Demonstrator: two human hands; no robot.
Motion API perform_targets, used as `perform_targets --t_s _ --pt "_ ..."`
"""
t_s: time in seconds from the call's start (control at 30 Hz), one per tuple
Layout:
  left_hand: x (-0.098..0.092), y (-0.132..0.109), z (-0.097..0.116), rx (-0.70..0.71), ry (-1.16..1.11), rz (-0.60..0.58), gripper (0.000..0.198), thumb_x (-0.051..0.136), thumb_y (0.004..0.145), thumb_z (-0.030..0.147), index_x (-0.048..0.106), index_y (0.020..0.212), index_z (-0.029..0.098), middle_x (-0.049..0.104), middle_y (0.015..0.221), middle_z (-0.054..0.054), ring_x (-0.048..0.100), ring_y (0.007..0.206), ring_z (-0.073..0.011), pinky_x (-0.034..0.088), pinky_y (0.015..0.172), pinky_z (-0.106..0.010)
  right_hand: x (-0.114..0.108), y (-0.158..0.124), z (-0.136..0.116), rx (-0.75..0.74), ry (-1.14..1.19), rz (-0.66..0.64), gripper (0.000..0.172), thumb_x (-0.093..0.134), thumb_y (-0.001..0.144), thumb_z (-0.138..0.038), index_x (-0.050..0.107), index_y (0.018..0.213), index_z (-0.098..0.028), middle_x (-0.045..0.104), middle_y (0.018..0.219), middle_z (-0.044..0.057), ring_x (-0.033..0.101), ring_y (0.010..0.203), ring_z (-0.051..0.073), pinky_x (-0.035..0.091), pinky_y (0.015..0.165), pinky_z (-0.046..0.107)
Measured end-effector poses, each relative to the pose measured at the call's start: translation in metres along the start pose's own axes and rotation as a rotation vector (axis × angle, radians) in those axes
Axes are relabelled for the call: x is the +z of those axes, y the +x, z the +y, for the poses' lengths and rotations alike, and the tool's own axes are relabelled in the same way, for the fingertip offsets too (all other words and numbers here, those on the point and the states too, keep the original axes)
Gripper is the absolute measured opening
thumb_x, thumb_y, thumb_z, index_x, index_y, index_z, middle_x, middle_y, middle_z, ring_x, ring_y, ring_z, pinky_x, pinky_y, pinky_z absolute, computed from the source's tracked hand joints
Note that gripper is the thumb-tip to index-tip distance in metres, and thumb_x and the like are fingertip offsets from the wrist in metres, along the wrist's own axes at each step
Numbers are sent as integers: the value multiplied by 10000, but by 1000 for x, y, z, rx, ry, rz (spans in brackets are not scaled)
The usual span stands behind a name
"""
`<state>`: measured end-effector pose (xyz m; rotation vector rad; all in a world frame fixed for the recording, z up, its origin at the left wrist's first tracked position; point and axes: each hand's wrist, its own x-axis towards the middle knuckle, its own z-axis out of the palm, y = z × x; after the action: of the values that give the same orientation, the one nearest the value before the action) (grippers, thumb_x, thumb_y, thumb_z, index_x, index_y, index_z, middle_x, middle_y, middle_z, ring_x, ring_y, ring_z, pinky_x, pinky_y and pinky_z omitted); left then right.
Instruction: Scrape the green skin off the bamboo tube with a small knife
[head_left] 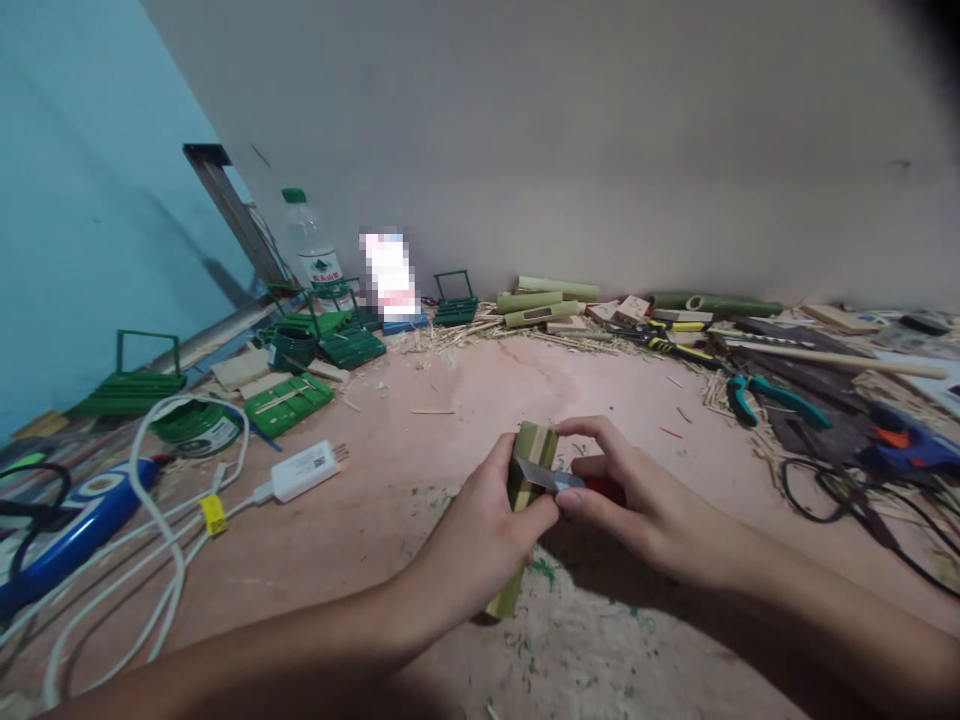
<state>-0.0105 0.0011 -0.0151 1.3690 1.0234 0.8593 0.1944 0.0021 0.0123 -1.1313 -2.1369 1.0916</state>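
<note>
Nearest you, loose shavings (592, 640) cover the desk (360, 560) just where the bamboo piece (534, 445) stands on end. That footing looks slippery, and the piece could skate if you press sideways. Your left hand (480, 535) is closed around the bamboo, with the thumb lying right beside the blade. Your right hand (637, 500) is closed on the small knife (546, 476), whose edge rests against the bamboo near its top. If the blade slips or breaks through suddenly, I judge it would run straight into that left thumb. I cannot quite tell which way the edge faces, so treat it as facing you.

Further off, the white charger (301, 472) lies to the left and the teal pliers (776, 398) to the right, both well clear of your elbows. Bamboo tubes (540, 300) lie along the wall.
</note>
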Motion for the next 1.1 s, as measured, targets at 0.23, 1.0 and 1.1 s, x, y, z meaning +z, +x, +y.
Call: perform_targets --t_s 0.23,1.0,1.1 --pt "0 0 -1 -13 -27 -19 363 677 915 281 556 1251 218 557 812 38 506 550 -93 437 492 -201 1 0 7 -32 -2 17 388 494 1103 -410 368 1415 -217 702 912 39 545 701 147 439 647 264" --pt "4 -5 10 -56 -12 -18 303 666 906 263 553 1181 209 564 783 55 500 487 -71 444 438 -198 -3 3 3 -109 -67 93 226 504 1096 -382 479 1242 -212 739 932 43 592 726 159 436 658 269" --pt "5 -6 11 -58 -8 -27 346 677 905 281 552 1220 212 566 795 49 511 493 -76 454 441 -205 -5 3 3 -124 -78 105 195 502 1094 -370 501 1204 -210 726 912 35 583 724 159 433 655 273"
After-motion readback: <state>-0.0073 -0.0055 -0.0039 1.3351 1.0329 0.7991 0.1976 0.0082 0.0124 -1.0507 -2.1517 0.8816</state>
